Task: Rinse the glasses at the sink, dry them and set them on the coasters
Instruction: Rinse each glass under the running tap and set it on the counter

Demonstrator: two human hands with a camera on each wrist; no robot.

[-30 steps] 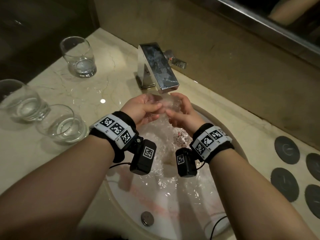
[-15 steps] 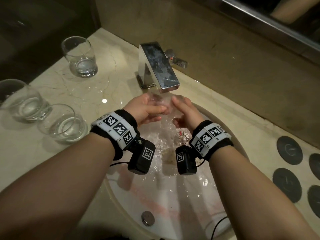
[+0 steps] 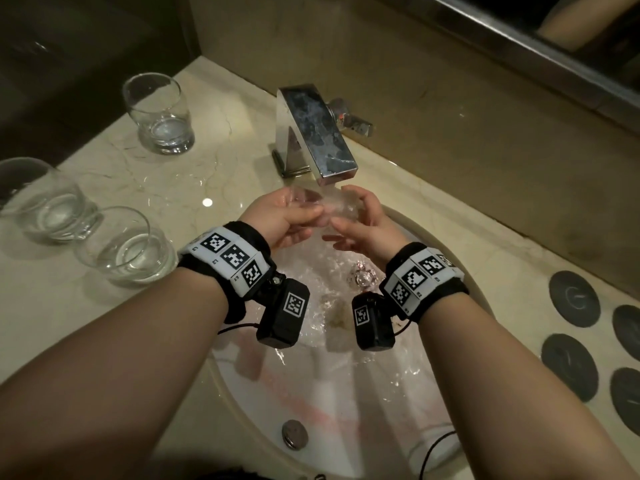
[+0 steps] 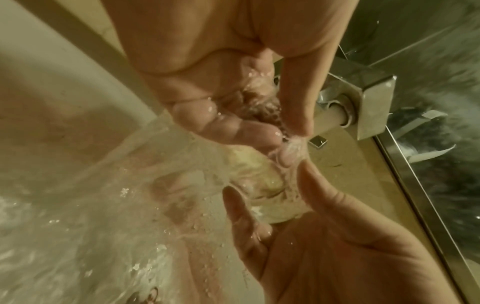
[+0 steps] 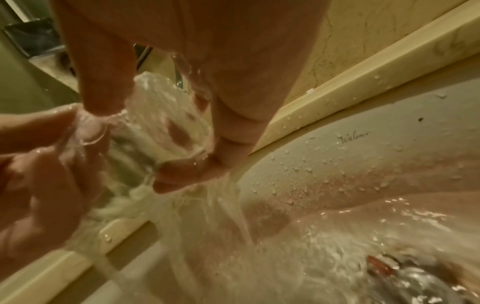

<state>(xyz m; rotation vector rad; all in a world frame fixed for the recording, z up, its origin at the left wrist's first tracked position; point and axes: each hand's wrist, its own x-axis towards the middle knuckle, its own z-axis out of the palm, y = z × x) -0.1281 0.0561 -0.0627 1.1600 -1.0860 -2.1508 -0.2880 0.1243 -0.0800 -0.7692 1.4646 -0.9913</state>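
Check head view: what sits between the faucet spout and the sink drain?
The glass, gripped by the left hand and right hand, sits under the faucet spout; running water falls past it toward the drain. Head view shows it.

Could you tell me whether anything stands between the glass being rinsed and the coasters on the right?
Nothing visible does. Both hands hold the glass under the tap; the coasters lie bare, with only open counter between. The other glasses stand left of the sink.
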